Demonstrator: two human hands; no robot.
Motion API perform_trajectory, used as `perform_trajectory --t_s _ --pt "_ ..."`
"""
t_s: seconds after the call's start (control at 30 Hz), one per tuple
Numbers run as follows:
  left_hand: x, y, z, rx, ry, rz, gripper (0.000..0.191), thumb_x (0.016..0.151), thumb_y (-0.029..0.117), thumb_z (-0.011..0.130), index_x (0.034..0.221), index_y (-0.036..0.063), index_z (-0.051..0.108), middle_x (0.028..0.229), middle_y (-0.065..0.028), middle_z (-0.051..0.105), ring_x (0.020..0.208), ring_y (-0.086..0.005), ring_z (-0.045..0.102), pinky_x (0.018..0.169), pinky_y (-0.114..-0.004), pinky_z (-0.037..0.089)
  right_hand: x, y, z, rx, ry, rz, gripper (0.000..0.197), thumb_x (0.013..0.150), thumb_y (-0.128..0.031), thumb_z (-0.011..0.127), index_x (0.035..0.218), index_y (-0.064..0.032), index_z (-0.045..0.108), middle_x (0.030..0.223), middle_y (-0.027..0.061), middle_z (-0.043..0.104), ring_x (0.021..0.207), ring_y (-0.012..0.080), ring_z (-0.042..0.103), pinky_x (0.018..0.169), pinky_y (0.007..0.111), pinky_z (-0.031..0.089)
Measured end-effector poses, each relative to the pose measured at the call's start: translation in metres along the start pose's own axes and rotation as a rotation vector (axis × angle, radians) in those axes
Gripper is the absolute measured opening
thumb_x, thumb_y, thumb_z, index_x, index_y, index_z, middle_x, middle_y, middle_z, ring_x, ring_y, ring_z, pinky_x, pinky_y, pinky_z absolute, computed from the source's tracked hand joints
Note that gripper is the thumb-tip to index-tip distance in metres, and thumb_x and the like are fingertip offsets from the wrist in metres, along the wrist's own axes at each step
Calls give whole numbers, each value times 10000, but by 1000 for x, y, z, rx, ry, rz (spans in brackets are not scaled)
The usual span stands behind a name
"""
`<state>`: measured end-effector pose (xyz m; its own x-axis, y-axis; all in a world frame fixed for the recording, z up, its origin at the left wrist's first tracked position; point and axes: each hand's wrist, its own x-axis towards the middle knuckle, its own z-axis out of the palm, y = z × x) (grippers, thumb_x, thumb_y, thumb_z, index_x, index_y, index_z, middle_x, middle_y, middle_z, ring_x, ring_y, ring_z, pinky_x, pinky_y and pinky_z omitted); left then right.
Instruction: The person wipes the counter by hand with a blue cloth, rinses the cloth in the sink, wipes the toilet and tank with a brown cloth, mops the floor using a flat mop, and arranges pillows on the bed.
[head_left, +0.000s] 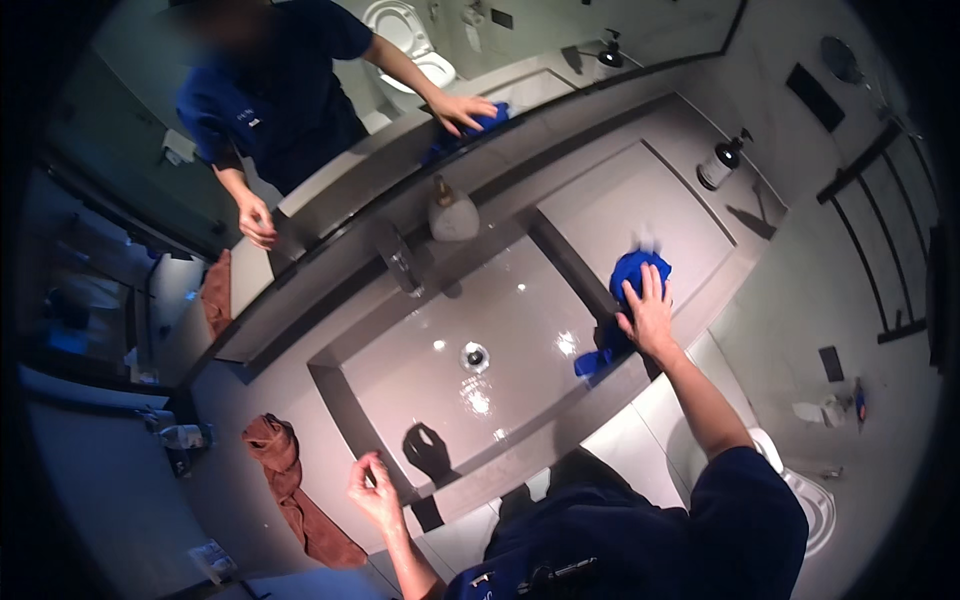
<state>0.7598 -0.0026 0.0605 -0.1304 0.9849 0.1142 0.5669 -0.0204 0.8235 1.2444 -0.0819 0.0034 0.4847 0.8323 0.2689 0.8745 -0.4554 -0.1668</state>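
Note:
My right hand presses with spread fingers on a crumpled blue cloth. The cloth lies on the flat raised panel right of the washbasin. A second blue piece shows at the basin's right front corner; whether it joins the cloth is hidden by shadow. Over the basin's left front corner, my left hand is loosely curled, with a gap between thumb and fingers and nothing seen in it. The basin's floor looks wet and shiny around its metal drain.
A faucet and a soap dispenser stand behind the basin. At the far right is a dark pump bottle. A twisted brown towel lies left on the counter. A mirror rises behind; a towel rack is at right.

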Motion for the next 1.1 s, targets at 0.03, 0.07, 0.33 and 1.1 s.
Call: perform_trajectory --t_s 0.03,0.07,0.33,1.1 --pt "0 -1 3 13 -13 -25 134 871 91 575 852 -6 665 781 -67 665 715 -121 582 682 -265 468 17 -2 12 -104 -77 -76 547 690 -235 737 1179 -112 522 1362 243 320 1254 413 323 1020 566 265" --pt "-1 -1 4 36 -30 -41 128 868 84 577 846 -8 663 773 -66 662 706 -118 584 666 -261 470 37 1 24 -71 -15 -129 458 715 -209 693 1143 -125 552 1348 219 357 1253 387 333 1005 574 264" --pt "-3 7 43 27 -12 -36 113 848 63 603 923 -14 637 844 -88 674 818 -149 630 750 -273 492 149 -76 71 144 0 -673 340 801 -173 558 1136 -120 573 1334 183 414 1225 346 384 997 496 295" --pt "-36 -192 -128 1022 634 -427 536 836 427 568 1235 77 492 1328 -193 419 1229 -385 374 1026 -497 292 44 -112 -46 1582 -558 228 389 615 -20 657 999 26 618 805 39 650 709 118 599 691 258 498"
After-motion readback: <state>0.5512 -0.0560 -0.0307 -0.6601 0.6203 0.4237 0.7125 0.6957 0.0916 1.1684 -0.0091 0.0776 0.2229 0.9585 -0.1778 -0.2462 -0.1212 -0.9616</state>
